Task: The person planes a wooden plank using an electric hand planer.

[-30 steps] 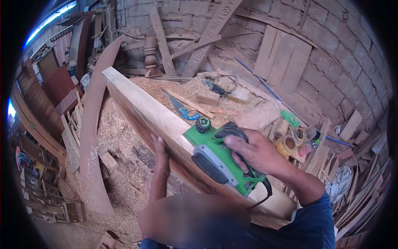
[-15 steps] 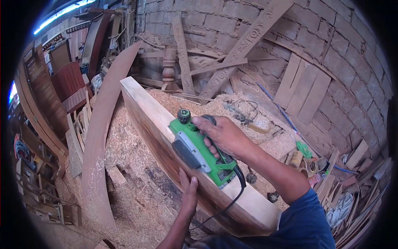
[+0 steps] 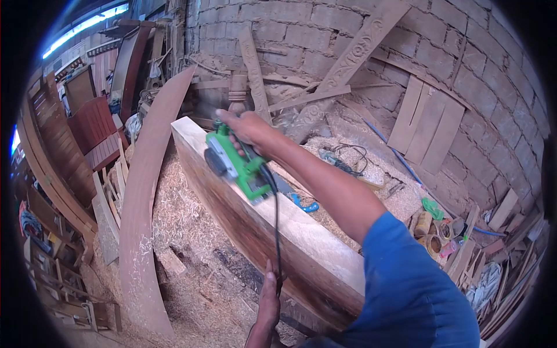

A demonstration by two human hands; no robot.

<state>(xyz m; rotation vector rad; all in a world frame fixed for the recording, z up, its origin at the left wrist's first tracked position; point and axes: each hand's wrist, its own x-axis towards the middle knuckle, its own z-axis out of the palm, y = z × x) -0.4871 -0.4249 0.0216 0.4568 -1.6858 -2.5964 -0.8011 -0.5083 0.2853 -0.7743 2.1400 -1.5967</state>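
A green electric planer (image 3: 246,174) rests on the pale top edge of a thick, curved wooden plank (image 3: 310,235), near its far end. My right hand (image 3: 246,129) is closed around the planer's handle. From the planer's rear, a black power cord (image 3: 277,232) drops down across the plank's brown side. My left hand (image 3: 268,298) is low beside that side face, thumb up, with the cord running into it between thumb and fingers. Some of its fingers are hidden. A blue-handled saw (image 3: 304,204) lies just behind the plank, its blade partly covered.
Wood shavings (image 3: 180,226) cover the floor around the plank. At left leans a long curved board (image 3: 142,214). Carved boards (image 3: 348,64) and a turned post (image 3: 237,93) stand against the block wall (image 3: 290,26). Jars and tape rolls (image 3: 432,240) sit at right.
My right hand has pushed the planer forward along the plank's edge toward its far end. The left hand has shifted slightly lower, and the cord is straighter. The saw has come into view.
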